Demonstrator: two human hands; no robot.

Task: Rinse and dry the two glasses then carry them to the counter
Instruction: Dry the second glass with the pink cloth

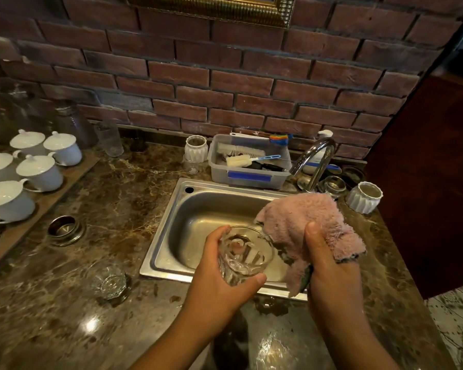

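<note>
While the left hand [219,279] has its fingers curled round a ribbed glass [245,256], tilted over the near edge of the sink [211,217], the right hand [329,265] has fingers clamped on a pink cloth [302,225] over the sink's right side, cloth just beside the glass rim. Second glass [110,279] stands on the marble table [104,182] left of the sink, near its front corner. Behind the sink: plastic tub [247,180] of brushes, tap [314,161] at back right. Lidded white cups [38,166] well left of the sink.
</note>
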